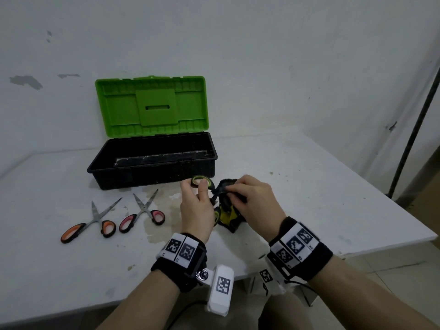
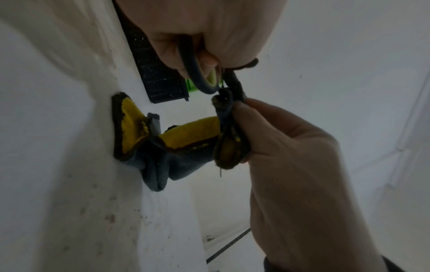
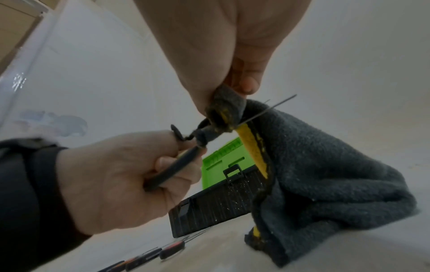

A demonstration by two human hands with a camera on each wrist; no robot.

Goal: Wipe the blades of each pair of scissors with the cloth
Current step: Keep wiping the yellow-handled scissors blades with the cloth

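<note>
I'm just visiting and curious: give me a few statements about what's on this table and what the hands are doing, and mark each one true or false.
1. The toolbox stands open, its green lid raised. True.
2. The left hand holds the green-handled scissors by the handle. True.
3. The right hand rests flat on the table. False: it pinches the cloth around a blade.
4. Three pairs of scissors lie on the table. False: two do, the orange-handled scissors and the pink-handled scissors.
5. The cloth is all white. False: it is dark grey and yellow.
</note>
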